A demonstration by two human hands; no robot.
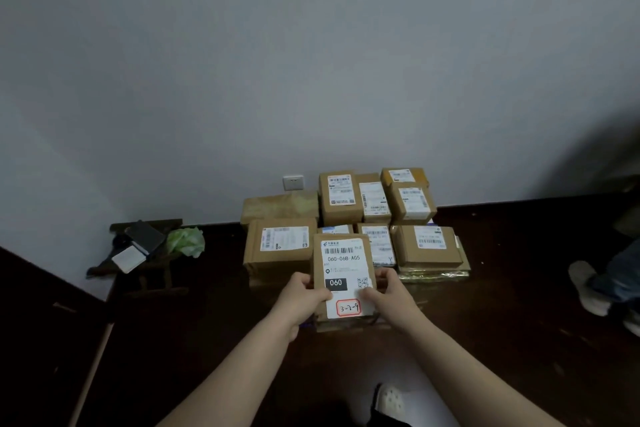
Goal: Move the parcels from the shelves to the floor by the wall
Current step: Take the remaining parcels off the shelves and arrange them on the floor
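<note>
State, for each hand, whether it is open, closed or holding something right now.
Left hand: closed on the labelled parcel, gripping its left edge.
Right hand: closed on the same parcel, gripping its right edge.

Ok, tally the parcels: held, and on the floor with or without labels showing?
Held parcel: 1
Floor parcels with label showing: 8
Floor parcel with no label showing: 1
Total: 10 visible; more may be hidden.

Both hands (346,295) grip a labelled parcel (343,263).
</note>
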